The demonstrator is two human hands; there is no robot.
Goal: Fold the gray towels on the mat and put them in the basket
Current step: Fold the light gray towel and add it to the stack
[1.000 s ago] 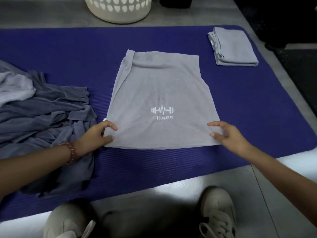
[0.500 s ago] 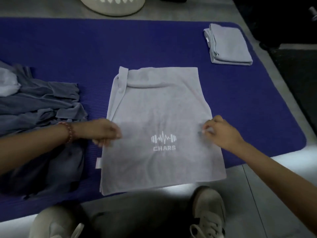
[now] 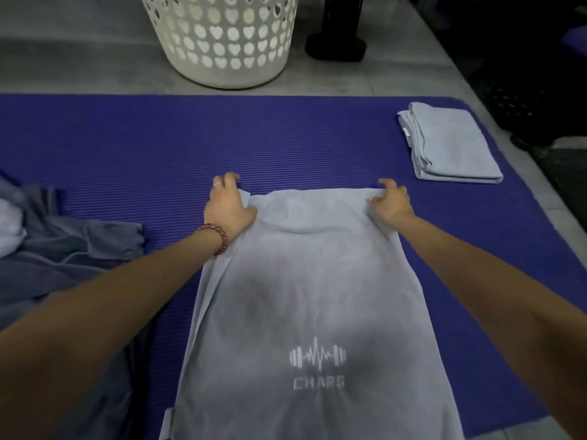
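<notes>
A light gray towel (image 3: 311, 290) with a white dumbbell logo lies flat on the purple mat (image 3: 158, 147), running from mid-mat to the near edge. My left hand (image 3: 229, 207) grips its far left corner, fingers curled over the edge. At the far right corner, my right hand (image 3: 390, 203) pinches the cloth the same way. A folded gray towel (image 3: 451, 144) sits at the mat's far right. The white basket (image 3: 222, 36) with heart-shaped holes stands on the floor beyond the mat.
A heap of darker gray towels (image 3: 73, 249) lies on the mat's left side, with a pale cloth (image 3: 9, 230) at its left edge. A black stand base (image 3: 336, 49) is right of the basket. Dark objects line the far right floor.
Both hands left the towel's near part and reached forward to its far corners. The towel now lies closer to me, and the camera tilted up to show the basket.
</notes>
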